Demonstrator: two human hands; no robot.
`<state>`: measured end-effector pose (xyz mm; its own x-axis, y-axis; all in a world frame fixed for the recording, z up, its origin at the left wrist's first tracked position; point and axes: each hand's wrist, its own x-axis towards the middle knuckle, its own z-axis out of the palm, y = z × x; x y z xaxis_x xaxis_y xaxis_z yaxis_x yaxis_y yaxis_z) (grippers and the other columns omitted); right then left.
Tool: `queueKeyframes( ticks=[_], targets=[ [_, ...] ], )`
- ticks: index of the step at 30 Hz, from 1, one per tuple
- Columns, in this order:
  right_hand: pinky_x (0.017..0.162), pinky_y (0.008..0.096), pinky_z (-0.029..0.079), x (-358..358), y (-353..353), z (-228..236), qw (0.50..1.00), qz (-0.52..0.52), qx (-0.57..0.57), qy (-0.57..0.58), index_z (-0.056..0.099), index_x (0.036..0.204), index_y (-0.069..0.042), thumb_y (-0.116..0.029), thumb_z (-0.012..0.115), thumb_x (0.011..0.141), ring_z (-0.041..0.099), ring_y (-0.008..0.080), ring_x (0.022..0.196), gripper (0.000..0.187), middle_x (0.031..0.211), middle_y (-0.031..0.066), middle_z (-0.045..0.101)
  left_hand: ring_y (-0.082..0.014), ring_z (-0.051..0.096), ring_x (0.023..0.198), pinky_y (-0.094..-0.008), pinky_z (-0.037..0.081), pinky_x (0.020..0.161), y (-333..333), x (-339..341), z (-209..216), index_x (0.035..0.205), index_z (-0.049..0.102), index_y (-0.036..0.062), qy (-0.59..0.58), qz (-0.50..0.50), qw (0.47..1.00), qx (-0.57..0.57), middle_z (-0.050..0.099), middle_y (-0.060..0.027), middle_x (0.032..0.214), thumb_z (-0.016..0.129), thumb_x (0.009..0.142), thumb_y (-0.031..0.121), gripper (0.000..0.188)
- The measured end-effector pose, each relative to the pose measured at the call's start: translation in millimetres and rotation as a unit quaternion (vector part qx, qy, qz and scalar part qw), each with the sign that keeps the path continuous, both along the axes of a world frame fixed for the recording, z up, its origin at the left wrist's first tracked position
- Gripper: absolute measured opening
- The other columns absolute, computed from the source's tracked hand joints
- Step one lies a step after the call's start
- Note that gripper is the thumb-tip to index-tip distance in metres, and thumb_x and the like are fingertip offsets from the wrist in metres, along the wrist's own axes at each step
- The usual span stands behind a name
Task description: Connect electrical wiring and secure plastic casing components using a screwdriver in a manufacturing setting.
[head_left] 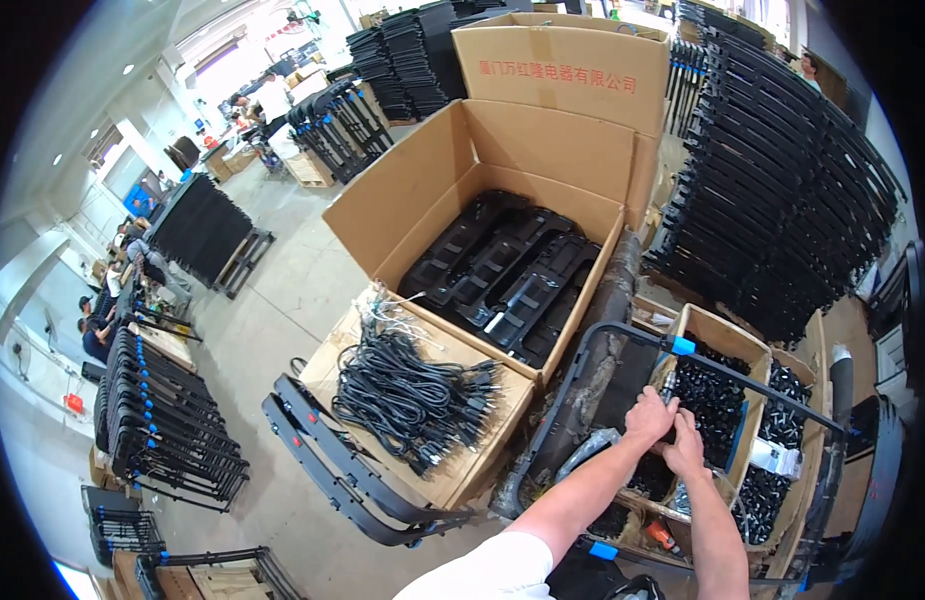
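Note:
Both of my hands are close together over the boxes of small parts at the right. My left hand (650, 416) is closed, with the fingertips pinched together. My right hand (687, 446) is closed beside it, the fingers almost touching the left ones. A small, slim, dark and silvery piece (670, 384) shows at the fingertips, too small to name. Around the hands lies a black tubular frame (748, 383) with blue pieces (680, 346) on it, resting across the boxes. Below is a cardboard box of small black parts (710, 408).
Left of my arms, black cables (408, 395) are heaped on a carton (478, 475). Behind stands a large open cardboard box (555, 140) with black plastic panels (513, 265). Tall stacks of black frames (773, 185) rise at the right. Curved black bars (333, 470) lean against the carton.

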<state>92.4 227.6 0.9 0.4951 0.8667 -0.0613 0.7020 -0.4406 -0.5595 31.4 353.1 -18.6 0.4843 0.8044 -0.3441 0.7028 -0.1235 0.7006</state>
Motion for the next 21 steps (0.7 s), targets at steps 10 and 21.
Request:
queueKeyframes(
  ticks=[10,21],
  targets=[
    [0.096,0.0506,0.053,-29.5,-13.7,7.7,1.0,0.0,0.003,-0.025,0.055,0.142,-0.01,-0.014,0.086,0.074,0.063,0.0425,0.116,0.075,0.146,0.0135,0.053,-0.0472,0.072,0.104,-0.056,0.058,0.089,-13.7,-24.2,-11.5,0.119,0.054,-0.0024,-0.03,0.0,0.997,0.066,0.071,-0.0285,0.114,0.064,0.097,0.057,0.064],
    [0.085,0.0481,0.049,-176.8,-183.8,105.3,0.988,0.011,0.069,-0.137,0.051,0.145,-0.001,-0.011,0.087,0.068,0.063,0.0399,0.102,0.086,0.121,0.0189,0.064,-0.0364,0.074,0.102,-0.0435,0.056,0.088,-168.1,-184.0,101.1,0.121,0.063,-0.0033,-0.196,-0.024,0.976,-0.094,0.074,-0.0266,0.106,0.071,0.097,0.046,0.055]
  ],
)
